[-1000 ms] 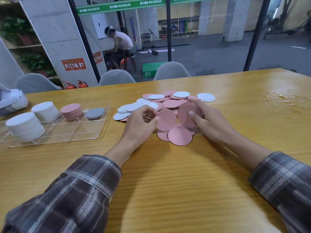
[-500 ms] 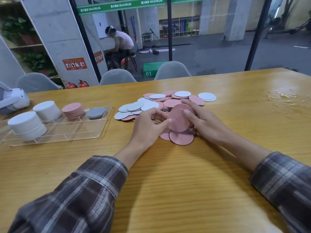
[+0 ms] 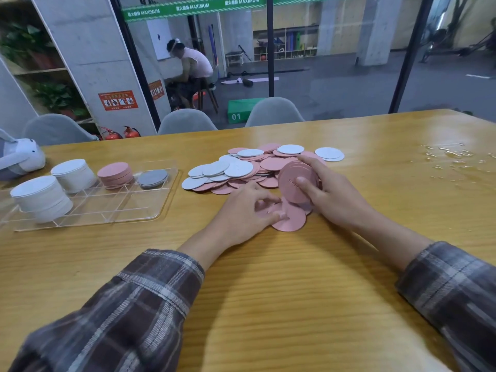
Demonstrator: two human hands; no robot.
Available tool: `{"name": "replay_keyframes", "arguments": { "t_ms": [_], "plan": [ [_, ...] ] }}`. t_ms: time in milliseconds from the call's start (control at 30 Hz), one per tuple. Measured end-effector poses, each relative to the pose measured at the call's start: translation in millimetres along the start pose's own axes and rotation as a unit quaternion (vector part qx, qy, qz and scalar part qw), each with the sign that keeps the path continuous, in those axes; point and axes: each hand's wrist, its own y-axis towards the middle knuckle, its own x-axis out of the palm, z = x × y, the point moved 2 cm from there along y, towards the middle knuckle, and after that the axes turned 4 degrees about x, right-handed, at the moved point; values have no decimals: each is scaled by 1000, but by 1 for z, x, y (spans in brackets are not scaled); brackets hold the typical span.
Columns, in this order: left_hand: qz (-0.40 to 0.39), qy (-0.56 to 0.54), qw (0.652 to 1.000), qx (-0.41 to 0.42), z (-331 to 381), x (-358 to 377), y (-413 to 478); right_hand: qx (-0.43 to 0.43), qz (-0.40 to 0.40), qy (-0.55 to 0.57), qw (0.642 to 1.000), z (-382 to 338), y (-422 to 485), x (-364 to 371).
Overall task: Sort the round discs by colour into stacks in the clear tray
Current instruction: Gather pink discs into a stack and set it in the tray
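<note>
- The clear tray [image 3: 166, 201] sat on the left of the wooden table [image 3: 268, 291], split by dividers into compartments.
- In it I saw four stacks. Two tall white stacks stood at its left end, one nearer me [image 3: 40, 196] and one farther back [image 3: 72, 173].
- Right of those, along the far row, stood a shorter pink stack [image 3: 115, 174], then a low grey stack [image 3: 152, 178] at the far right corner.
- The loose pile [image 3: 241, 167] of pink and white discs lay on the table just right of the tray, outside it.
- My right hand [image 3: 332, 197] gripped a bundle of pink discs [image 3: 291, 181], tilted up on edge at the pile's near right side, thumb across the front face and fingers behind.
- My left hand [image 3: 241, 216] was curled down, fingertips on the flat pink discs [image 3: 291, 224] at the pile's near edge; I could not tell whether it pinched one.
- A grey plush toy [image 3: 18, 157] lay at the far left edge, and a wet patch [image 3: 451, 157] shone on the far right.
</note>
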Motion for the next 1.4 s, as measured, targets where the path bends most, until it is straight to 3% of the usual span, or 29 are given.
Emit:
{"name": "replay_keyframes", "arguments": {
  "t_ms": [133, 333, 567, 833, 900, 1000, 1100, 1267, 1400],
  "plan": [
    [14, -50, 999, -15, 1, -4, -1, 16, -3, -8, 1000, 2, 0, 1],
    [113, -203, 970, -66, -3, -11, 1, 23, -27, 36, 999, 3, 0, 3],
    [128, -247, 954, -113, 3, -5, 2, 29, -49, 102, 993, 4, 2, 8],
    [133, -262, 948, -123, 5, -5, 2, -4, -61, -5, 998, -2, -2, 5],
    [137, -241, 956, -98, 4, -4, 3, -11, -59, -23, 998, -4, -3, 5],
    [134, -84, 986, -45, -1, -9, 3, -11, -50, -25, 998, -5, -3, 4],
    [72, 38, 996, -46, -15, -13, 0, -2, -37, -26, 999, -3, -2, 1],
    [38, 37, 997, -54, -20, -16, -1, 6, -30, -38, 999, 1, -1, 0],
    [61, -43, 995, -66, -16, -17, -2, 12, -34, -32, 999, 1, -1, 2]
  ]
}}
